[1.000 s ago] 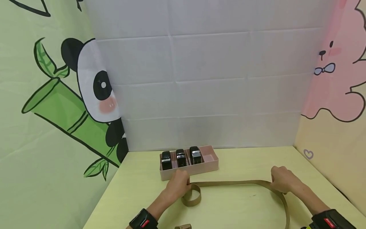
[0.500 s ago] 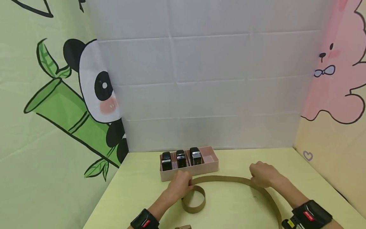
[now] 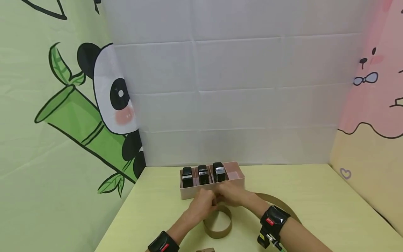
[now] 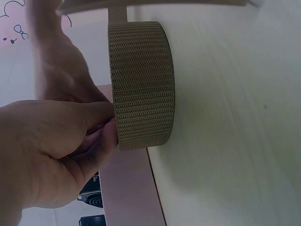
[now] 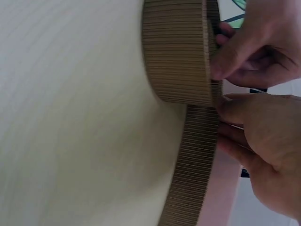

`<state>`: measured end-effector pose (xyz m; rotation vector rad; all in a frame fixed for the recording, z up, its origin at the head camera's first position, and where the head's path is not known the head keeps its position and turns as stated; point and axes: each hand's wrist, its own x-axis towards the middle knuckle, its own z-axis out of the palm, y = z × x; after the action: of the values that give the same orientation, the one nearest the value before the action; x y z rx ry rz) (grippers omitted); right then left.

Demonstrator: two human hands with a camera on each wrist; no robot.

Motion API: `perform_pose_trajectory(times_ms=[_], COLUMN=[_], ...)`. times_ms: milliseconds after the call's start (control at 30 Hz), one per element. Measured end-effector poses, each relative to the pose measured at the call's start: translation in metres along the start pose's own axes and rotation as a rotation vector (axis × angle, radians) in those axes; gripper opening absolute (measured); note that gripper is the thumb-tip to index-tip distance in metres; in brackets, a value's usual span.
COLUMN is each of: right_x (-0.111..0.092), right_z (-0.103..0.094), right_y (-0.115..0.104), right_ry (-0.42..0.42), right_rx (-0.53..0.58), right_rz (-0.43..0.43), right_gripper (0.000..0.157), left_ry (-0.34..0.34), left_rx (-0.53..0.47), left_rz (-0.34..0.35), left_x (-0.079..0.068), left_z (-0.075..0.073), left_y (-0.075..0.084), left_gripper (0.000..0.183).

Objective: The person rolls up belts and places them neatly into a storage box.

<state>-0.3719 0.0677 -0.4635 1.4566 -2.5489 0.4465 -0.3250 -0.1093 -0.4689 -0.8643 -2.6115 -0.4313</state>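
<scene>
A khaki woven webbing belt (image 3: 218, 234) is partly rolled into a loose coil. The coil's ribbed face (image 4: 141, 84) fills the middle of the left wrist view. My left hand (image 3: 201, 203) pinches the coil at its far edge. Close against it, my right hand (image 3: 231, 193) pinches the strap where it leaves the coil; its fingertips are best seen in the right wrist view. From there the loose length (image 5: 190, 169) curves away over the table to the right, partly behind my right forearm in the head view.
Just beyond my hands stands a pink divided box (image 3: 195, 191) holding rolled black belts (image 3: 203, 174) with silver buckles. A small brown piece (image 3: 205, 250) shows at the bottom edge. The pale yellow table (image 3: 308, 196) meets printed cloth walls at the back and sides.
My right hand has slid left along the strap from far right until it meets the left hand. The coil has loosened and looks wider. My left hand has barely moved.
</scene>
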Motion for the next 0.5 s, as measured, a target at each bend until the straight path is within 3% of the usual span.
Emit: perform_pose_trajectory(times_ms=[133, 233, 333, 500], right_x=[-0.004, -0.013, -0.028, -0.061], right_z=[0.007, 0.001, -0.009, -0.026], right_y=[0.004, 0.008, 0.015, 0.026], right_ry=[0.004, -0.001, -0.018, -0.049], right_rx=[-0.023, 0.005, 0.015, 0.021], right_rz=[0.029, 0.064, 0.129, 0.22], right_gripper=[0.008, 0.017, 0.023, 0.017], left_ry=[-0.011, -0.015, -0.008, -0.008], left_rx=[0.004, 0.016, 0.034, 0.031], left_rz=[-0.009, -0.017, -0.021, -0.046], left_x=[0.002, 0.004, 0.006, 0.008], left_z=[0.003, 0.004, 0.004, 0.002], left_y=[0.004, 0.005, 0.006, 0.007], left_gripper=[0.026, 0.028, 0.027, 0.025])
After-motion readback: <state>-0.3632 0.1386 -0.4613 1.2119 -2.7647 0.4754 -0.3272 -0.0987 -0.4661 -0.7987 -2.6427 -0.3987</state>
